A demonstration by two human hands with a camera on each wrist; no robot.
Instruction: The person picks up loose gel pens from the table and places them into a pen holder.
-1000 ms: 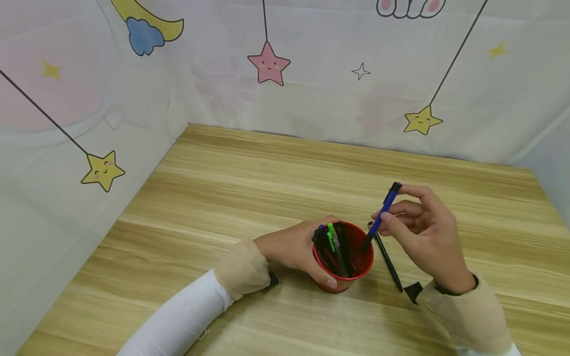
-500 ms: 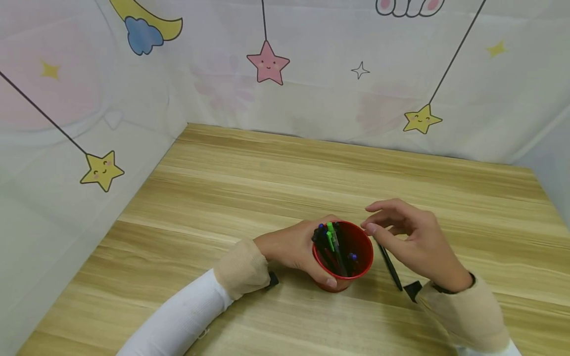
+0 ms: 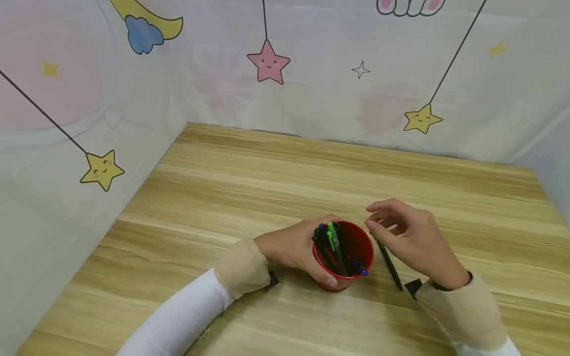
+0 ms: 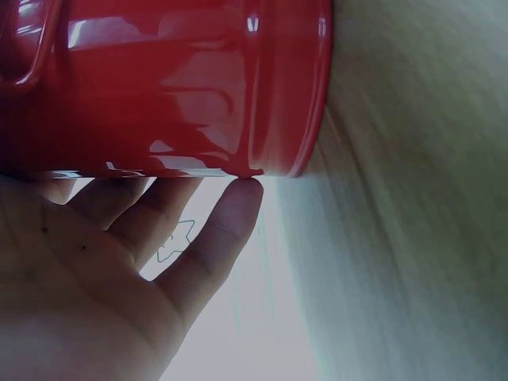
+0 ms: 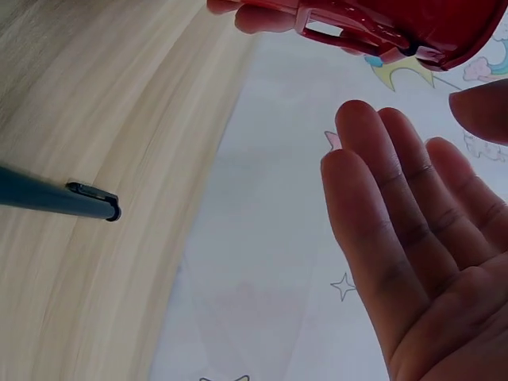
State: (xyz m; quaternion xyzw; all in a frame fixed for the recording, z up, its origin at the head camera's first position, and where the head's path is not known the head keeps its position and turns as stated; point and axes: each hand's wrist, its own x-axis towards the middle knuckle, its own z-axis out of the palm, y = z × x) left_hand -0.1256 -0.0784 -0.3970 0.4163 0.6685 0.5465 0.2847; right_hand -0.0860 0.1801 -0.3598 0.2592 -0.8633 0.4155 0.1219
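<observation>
My left hand (image 3: 289, 245) grips a red cup (image 3: 335, 284) from its left side, thumb at the front and fingers around the back. Several pens stand in it, among them a green pen (image 3: 331, 235) and dark ones bunched to the left. A blue pen (image 3: 358, 266) leans on the front right of the rim. In the left wrist view, fingertips (image 4: 240, 208) touch the cup's glossy wall. Just right of the rim, my right hand (image 3: 416, 242) holds nothing, its fingers extended in the right wrist view. Below it a black pen (image 3: 391, 268) lies on the table.
The wood-grain table (image 3: 249, 173) reaches back to a pale cloth wall (image 3: 320, 99) printed with stars. Another cloth side (image 3: 40, 207) borders the table on the left. A beige cuff (image 3: 242, 269) covers the left wrist.
My right hand has let go of the blue pen, which dropped into the cup and tipped toward the front of the rim. The left hand has kept its grip on the cup.
</observation>
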